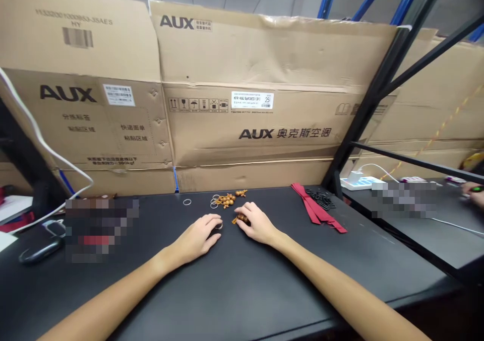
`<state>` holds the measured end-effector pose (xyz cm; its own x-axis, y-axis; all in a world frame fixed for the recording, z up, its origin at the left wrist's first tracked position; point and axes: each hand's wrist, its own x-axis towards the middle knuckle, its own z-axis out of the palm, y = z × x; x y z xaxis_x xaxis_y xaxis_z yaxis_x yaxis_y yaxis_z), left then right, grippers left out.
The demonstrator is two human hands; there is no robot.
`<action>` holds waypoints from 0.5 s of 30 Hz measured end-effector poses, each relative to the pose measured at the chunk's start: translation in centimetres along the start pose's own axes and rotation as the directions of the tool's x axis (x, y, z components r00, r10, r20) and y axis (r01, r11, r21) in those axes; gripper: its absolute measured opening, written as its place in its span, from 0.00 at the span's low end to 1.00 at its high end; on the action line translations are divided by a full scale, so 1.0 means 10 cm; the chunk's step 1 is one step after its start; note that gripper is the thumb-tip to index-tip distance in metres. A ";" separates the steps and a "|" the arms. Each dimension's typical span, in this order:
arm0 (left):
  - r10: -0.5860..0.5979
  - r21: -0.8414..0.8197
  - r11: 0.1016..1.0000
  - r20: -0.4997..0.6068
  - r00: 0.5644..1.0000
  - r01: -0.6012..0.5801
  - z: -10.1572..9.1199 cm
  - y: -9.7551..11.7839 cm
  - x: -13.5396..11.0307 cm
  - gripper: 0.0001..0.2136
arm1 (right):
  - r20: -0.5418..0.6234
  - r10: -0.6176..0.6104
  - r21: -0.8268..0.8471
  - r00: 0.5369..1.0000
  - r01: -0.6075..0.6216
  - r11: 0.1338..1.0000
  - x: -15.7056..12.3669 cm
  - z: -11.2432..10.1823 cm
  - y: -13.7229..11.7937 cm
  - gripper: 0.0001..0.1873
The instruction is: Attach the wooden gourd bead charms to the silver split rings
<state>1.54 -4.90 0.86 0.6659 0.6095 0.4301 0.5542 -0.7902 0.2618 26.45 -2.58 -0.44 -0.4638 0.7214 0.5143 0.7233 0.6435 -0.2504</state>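
My left hand [198, 236] is low over the black tabletop, its fingers curled around a small metal ring [220, 226] that shows at the fingertips. The thumb is a little apart from the fingers, which partly hide the ring. To its right, my right hand [255, 223] has its fingers closed round a brown beaded charm [242, 218] with an orange cord end sticking out on the left. Just beyond both hands lies a small pile of brown beaded charms [227, 200], with several metal rings [214, 201] at its left edge.
Another ring [187, 202] lies farther left. Red strips [315, 207] and a heap of black cords [320, 199] are at the back right. Cardboard boxes [249, 69] wall off the back, beside a black metal frame [372, 99]. Another person's hand [475, 194] shows far right.
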 end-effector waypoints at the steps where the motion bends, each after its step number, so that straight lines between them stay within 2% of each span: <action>1: -0.024 0.000 1.000 -0.018 1.000 0.024 0.01 -0.03 0.00 0.10 | 0.012 -0.006 0.002 1.000 0.006 1.000 0.00 0.01 0.01 0.11; 6: -0.118 0.035 0.992 -0.021 0.993 0.119 0.09 -0.14 0.02 0.06 | 0.046 -0.010 0.051 0.999 0.008 0.999 -0.01 0.03 0.01 0.08; 12: -0.107 0.001 0.994 0.004 0.994 0.107 0.09 -0.15 0.03 0.08 | 0.066 -0.021 0.161 0.998 0.010 0.987 -0.01 0.01 -0.11 0.02; 15: -0.115 -0.019 0.993 0.018 0.993 0.115 0.09 -0.15 0.03 0.09 | 0.072 -0.024 0.216 0.997 0.008 0.976 0.00 0.02 -0.17 0.04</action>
<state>1.35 -3.51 -0.20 0.6070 0.6973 0.3813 0.6173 -0.7158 0.3263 25.15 -3.66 -0.15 -0.5166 0.7222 0.4599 0.5921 0.6894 -0.4174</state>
